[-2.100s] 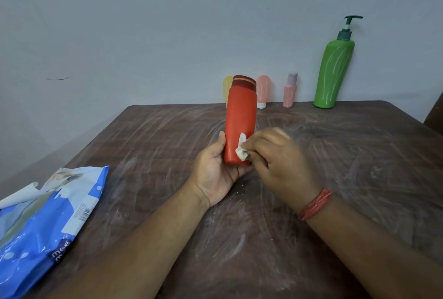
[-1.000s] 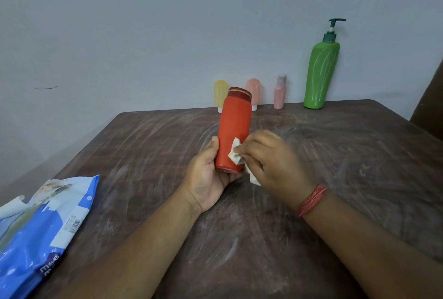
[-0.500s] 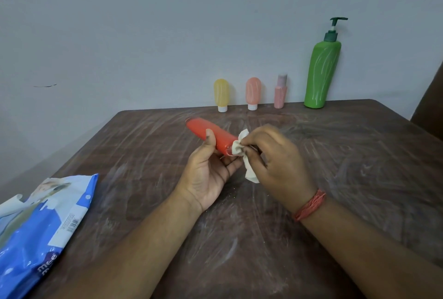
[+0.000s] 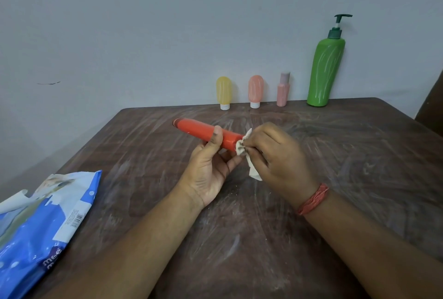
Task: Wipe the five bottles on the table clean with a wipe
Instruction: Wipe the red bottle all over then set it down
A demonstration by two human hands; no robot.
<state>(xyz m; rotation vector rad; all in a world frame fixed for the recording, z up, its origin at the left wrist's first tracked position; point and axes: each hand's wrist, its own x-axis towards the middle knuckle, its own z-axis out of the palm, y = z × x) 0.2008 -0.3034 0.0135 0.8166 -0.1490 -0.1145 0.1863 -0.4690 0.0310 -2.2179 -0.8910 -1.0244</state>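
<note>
1. Risk, slip: I hold the orange bottle [image 4: 203,131] nearly horizontal above the tabletop [image 4: 359,155], gripped near its base end only. My judgement is that the long cap end, pointing away to the left, is unsupported; a hard push from the wipe could lever it out of the grip.
2. Risk, missed surface: the left hand [image 4: 211,167] covers part of the bottle body. That band will likely stay unwiped unless I turn the bottle in the grip.
3. Risk, wipe loss: the wipe [image 4: 244,152] is bunched, with a loose tail hanging below the right hand [image 4: 278,155]. A loose pinch could let it drop onto the dusty, streaked tabletop.
4. Left hand state: thumb over the top of the bottle, fingers [image 4: 233,161] curled underneath, clamped on the bottle.
5. Right hand state: fingers closed together, pinching the wipe against the bottle's base end.
6. Position: the bottle lies between both hands, its base touching the wipe, its cap well clear of either hand.
7. Remaining items: the yellow bottle [image 4: 223,91], the peach bottle [image 4: 255,90], the pink bottle [image 4: 283,90] and the green pump bottle [image 4: 326,68] stand upright in a row at the far tabletop edge, against the wall and well apart from both hands.
8. The blue wipes pack [image 4: 43,227] lies on the near left corner.
</note>
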